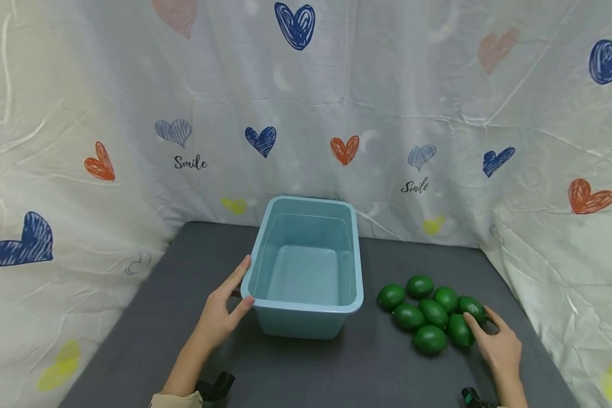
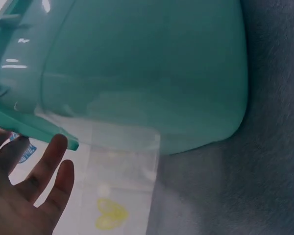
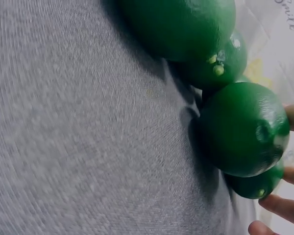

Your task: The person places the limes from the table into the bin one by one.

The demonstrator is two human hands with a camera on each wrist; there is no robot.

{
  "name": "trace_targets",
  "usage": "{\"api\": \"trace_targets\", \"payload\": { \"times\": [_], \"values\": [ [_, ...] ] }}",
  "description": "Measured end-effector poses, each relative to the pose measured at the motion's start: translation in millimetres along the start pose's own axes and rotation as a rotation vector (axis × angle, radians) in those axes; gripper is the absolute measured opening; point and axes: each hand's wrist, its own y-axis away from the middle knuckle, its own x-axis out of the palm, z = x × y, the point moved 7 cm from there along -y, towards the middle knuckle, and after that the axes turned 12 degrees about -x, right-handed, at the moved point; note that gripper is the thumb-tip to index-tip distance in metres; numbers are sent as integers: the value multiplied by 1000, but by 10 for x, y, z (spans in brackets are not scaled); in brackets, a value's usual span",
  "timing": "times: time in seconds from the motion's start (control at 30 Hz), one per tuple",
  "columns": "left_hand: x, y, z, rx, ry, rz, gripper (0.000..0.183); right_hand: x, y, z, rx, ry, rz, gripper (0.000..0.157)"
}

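- Head view: bin interior; left hand (image 1: 219, 314), fingers spread wide, at the left rim of the blue bin (image 1: 306, 306); right hand (image 1: 500, 343) at the right end of the green fruits (image 1: 432, 313)
- Left wrist only: bin's left outer wall
- Right wrist only: yellowish stem nubs (image 3: 218, 70); whether fingers grip a fruit cannot be told

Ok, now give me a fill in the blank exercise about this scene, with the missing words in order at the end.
1. The grip at the rim of the tub is the person's ____ one.
2. The other grip is at the pile of fruits, whose color is ____.
3. In the head view, the fruits lie to the ____ of the tub.
4. The black word printed on the curtain is ____.

Missing words: left; green; right; Smile.
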Motion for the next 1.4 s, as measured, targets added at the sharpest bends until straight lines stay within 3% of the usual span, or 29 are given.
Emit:
{"api": "trace_targets", "payload": {
  "times": [0.17, 0.53, 1.4],
  "values": [
    [60, 16, 16, 2, 7, -20, 76, -11, -17, -77, 33, -41, -26, 84],
    [121, 76, 132, -29, 16, -20, 89, 78, -87, -220, 144, -144, 38, 91],
    [114, 41, 173, -23, 23, -62, 88, 85, -153, -141, 92, -115, -80, 78]
  ]
}}
